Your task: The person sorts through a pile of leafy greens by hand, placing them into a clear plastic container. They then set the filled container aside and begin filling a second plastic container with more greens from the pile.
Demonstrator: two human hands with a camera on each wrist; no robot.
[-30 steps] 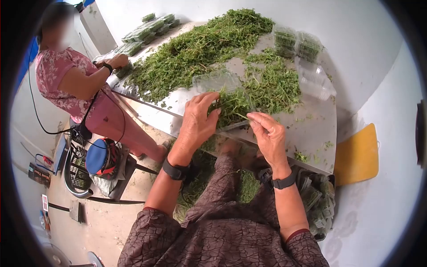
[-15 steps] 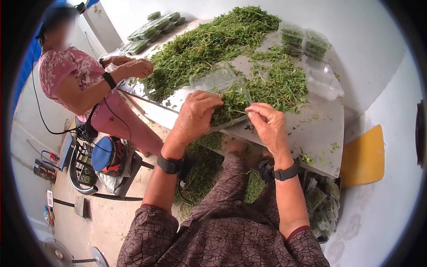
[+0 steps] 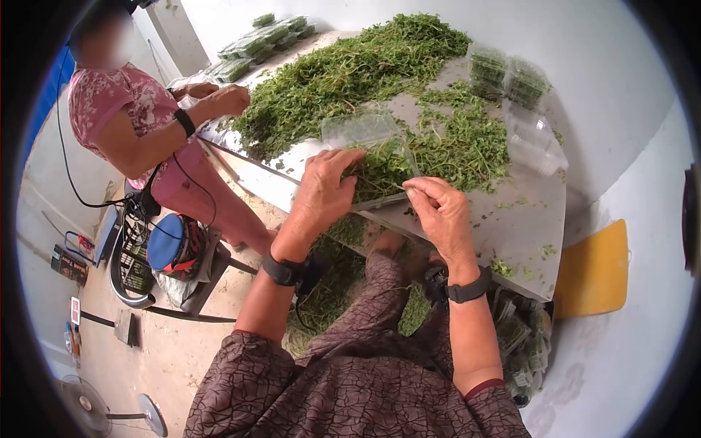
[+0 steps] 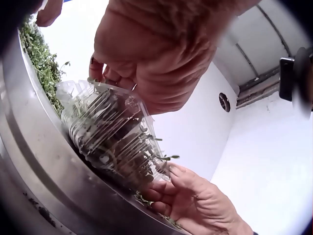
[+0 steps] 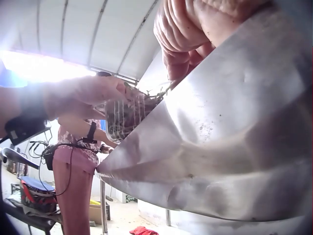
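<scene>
A clear plastic clamshell box point(image 4: 110, 132) filled with leafy green stems sits at the table's near edge, its lid point(image 3: 350, 130) folded back. My left hand point(image 3: 325, 182) holds the box at its left side, with fingertips reaching over the rim into the greens point(image 3: 380, 164). At the box's right edge my right hand point(image 3: 442, 212) pinches a thin green stem between thumb and fingers. Ribbed walls and stems poking past the rim show in the left wrist view. The left fingertips are partly hidden by the greens in the head view.
A large heap of greens point(image 3: 365, 66) covers the metal table point(image 3: 529, 233). Filled boxes point(image 3: 504, 73) and nested empty ones point(image 3: 535, 139) stand at the right. Another person point(image 3: 139, 124) works at the left. Packed boxes point(image 3: 263, 40) lie at the back; a yellow board point(image 3: 595, 270) leans right.
The head view has shifted slightly. My hands stay at the box with small finger movements. The other person's hands have moved from a box at the table's left edge to over the heap's edge.
</scene>
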